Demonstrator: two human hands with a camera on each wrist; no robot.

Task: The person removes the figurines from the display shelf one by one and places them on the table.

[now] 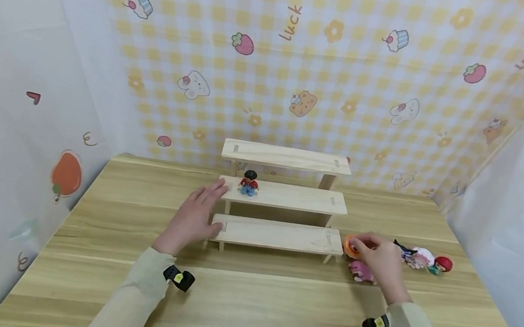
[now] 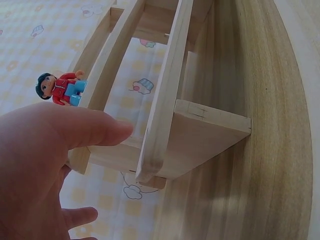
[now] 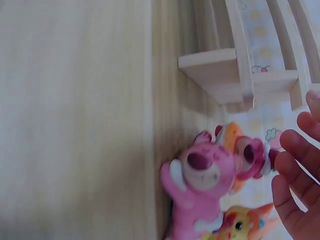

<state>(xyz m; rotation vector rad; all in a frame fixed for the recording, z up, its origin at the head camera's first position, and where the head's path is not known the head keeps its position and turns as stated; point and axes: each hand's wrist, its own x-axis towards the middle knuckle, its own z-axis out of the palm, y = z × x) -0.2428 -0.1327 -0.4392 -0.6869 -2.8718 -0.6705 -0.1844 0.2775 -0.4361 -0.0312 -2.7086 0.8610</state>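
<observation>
A three-step wooden shelf (image 1: 282, 196) stands mid-table. On the left end of its middle step stands a small figure (image 1: 249, 183) with black hair and a red top, also in the left wrist view (image 2: 60, 89). My left hand (image 1: 195, 215) lies open against the shelf's left end (image 2: 200, 125), thumb (image 2: 95, 127) near the side board, holding nothing. My right hand (image 1: 378, 258) reaches over an orange toy (image 1: 350, 246) just right of the lowest step, fingers (image 3: 300, 165) loosely bent beside it without a clear grip. A pink bear toy (image 1: 361, 271) (image 3: 200, 175) lies beside that hand.
More small toys (image 1: 421, 257) and a red-capped one (image 1: 443, 264) lie in a row to the right of my right hand. A patterned cloth backdrop (image 1: 280, 61) closes off the back and sides. The wooden table (image 1: 266, 316) stretches bare toward me.
</observation>
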